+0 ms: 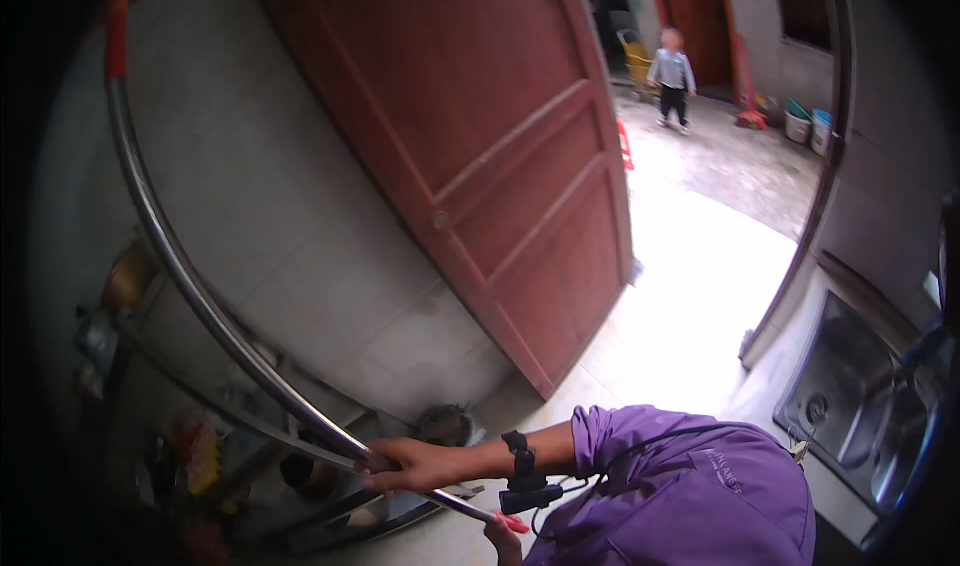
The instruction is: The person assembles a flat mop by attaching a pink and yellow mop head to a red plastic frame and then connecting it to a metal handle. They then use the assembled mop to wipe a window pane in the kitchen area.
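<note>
A long shiny metal pole [235, 341] slants from the upper left down to the bottom middle, with red parts near both visible ends. My right hand [405, 464] reaches across from the right, its fingers wrapped round the lower stretch of the pole. A dark band and a small black device with a cable sit on that wrist, below a purple sleeve [690, 476]. At the bottom edge my left hand [505, 541] is closed at the pole's red lower end, and only part of it shows. The pole's far end runs out of view at the upper left.
A reddish-brown door [480, 146] stands ajar beside a tiled wall [270, 176]. Low at left is a cluttered rack [240, 416] with a yellow item [205, 456]. A double sink [820, 396] is at right. Outside stand a person [673, 71], a red broom [745, 86] and buckets [797, 126].
</note>
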The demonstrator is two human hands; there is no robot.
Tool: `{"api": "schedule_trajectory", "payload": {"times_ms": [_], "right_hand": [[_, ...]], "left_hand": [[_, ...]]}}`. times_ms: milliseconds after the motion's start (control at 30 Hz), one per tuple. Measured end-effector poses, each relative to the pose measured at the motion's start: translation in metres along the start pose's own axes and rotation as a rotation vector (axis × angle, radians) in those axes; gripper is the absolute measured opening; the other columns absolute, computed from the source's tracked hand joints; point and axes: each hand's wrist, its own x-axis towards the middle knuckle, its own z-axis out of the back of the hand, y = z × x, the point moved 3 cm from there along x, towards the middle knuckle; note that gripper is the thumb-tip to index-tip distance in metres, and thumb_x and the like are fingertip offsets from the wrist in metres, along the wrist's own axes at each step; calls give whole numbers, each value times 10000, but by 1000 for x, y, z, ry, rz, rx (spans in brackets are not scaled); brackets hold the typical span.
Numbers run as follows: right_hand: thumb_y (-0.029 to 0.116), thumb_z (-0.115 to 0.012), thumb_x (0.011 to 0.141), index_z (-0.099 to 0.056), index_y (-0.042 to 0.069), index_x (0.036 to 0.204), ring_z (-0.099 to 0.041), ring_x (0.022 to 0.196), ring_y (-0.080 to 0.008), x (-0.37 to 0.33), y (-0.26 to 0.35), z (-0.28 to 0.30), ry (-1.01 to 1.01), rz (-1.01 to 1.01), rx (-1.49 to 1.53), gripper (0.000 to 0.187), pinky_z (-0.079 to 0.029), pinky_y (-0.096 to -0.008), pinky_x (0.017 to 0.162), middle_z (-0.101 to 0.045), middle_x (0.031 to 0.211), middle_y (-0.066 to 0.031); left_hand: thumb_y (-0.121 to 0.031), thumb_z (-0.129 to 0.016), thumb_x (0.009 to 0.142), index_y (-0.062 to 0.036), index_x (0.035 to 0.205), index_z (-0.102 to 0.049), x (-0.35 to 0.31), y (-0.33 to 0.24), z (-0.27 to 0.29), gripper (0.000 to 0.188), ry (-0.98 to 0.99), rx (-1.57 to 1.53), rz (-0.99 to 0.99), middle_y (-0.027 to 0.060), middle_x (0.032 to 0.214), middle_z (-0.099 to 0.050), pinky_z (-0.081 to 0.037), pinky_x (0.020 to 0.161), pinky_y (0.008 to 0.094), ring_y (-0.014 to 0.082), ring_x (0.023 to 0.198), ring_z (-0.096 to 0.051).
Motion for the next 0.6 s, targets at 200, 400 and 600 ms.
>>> {"api": "schedule_trajectory", "payload": {"times_ms": [200,400,600], "right_hand": [[348,-695,863,-495,53,967,-462,743,-100,-15,87,28,-238,259,-250,371,-401,-275,624,-473,803,-9],[316,-440,1006,-333,30,1391,-652,657,-140,-71,151,108,-519,492,232,491,-574,-286,569,-629,869,-73],[315,-608,937,-479,148,833,-381,463,-65,-164,92,199,-1184,365,354,235,-338,-226,434,-379,592,64]], "left_hand": [[-458,-533,924,-86,772,-496,30,4,18,404,99,220,-328,23,607,-465,-391,479,303,173,511,-480],[-422,-633,866,-64,809,-497,27,17,70,387,98,259,-199,31,661,-468,-414,564,323,179,608,-495],[-258,-701,780,-40,774,-480,58,-63,99,310,148,527,-118,106,597,-441,-411,570,398,270,570,-479]]}}
